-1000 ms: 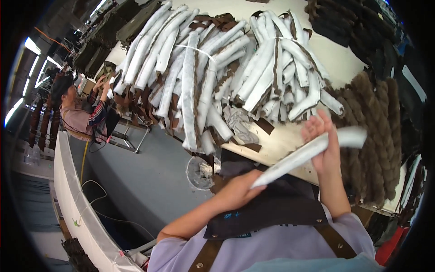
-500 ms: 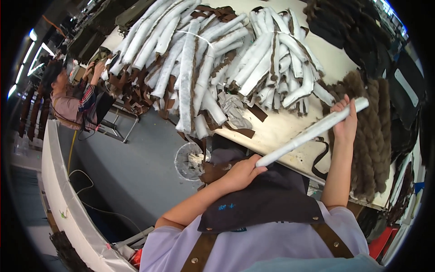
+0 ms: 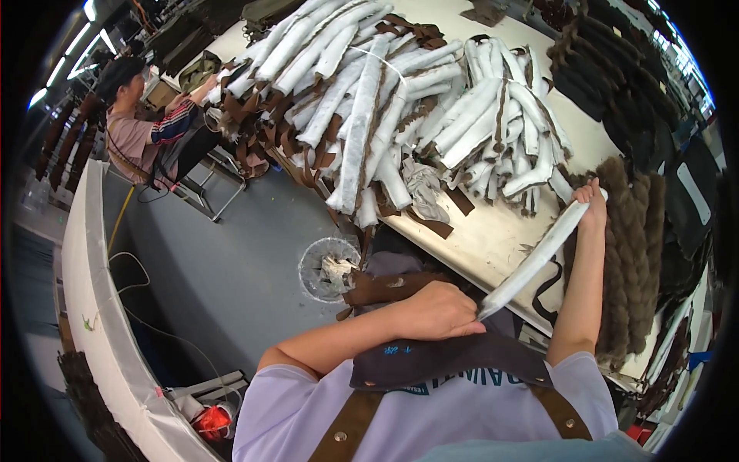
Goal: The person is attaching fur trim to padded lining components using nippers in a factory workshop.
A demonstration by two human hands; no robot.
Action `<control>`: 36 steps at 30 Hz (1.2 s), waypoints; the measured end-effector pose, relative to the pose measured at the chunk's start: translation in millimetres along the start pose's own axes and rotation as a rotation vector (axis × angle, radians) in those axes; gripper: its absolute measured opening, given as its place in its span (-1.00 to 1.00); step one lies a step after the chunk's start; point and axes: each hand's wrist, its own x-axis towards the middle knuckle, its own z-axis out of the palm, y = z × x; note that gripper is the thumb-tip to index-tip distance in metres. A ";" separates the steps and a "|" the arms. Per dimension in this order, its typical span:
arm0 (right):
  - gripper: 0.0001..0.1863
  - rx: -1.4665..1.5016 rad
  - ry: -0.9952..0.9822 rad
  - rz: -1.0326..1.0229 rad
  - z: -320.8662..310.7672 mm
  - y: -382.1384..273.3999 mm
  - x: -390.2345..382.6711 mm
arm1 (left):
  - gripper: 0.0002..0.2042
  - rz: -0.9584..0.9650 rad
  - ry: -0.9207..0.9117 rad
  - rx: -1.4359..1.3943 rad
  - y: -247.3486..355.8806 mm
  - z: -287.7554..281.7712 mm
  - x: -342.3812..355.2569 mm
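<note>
A long white padded strip (image 3: 539, 258) is stretched at a slant between my two hands. My left hand (image 3: 446, 309), low near my apron, is closed round its lower end. The upper end sits in the grip of my right hand (image 3: 591, 202), held above the table beside brown fur pieces (image 3: 620, 269). Beyond my hands, a bundle of similar white strips with brown fur edges (image 3: 477, 115) lies on the table, bound with a thin tie. A larger tied bundle (image 3: 358, 127) rests to its left and hangs over the edge.
A crumpled grey cloth (image 3: 423, 189) and brown fabric scraps (image 3: 459, 202) lie by the bundles. On the floor stands a plastic-lined bin (image 3: 312, 269). Another person (image 3: 142, 131) sits at the far left. Dark fur pieces (image 3: 608, 85) are heaped at the far right.
My left hand has moved right and slightly down, and my right hand slightly down. The strip now slopes more steeply and looks flatter. The view has shifted, and the other person's hands are lower.
</note>
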 end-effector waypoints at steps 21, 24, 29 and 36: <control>-0.77 -0.266 0.391 0.037 -44.6 55.4 19.0 | -0.65 -0.312 0.299 -0.651 -0.5 -7.5 -10.7; -0.73 -0.297 0.423 -0.014 -51.1 56.9 24.5 | -0.62 -0.139 0.377 -0.639 8.0 -4.6 -17.2; -0.80 -0.308 0.602 -0.022 -37.4 60.3 13.7 | -0.60 -0.208 0.418 -0.732 25.8 -4.1 -27.2; -0.70 -0.375 0.738 -0.048 -15.7 61.6 12.4 | -0.60 -0.270 0.502 -0.864 30.5 -5.1 -42.8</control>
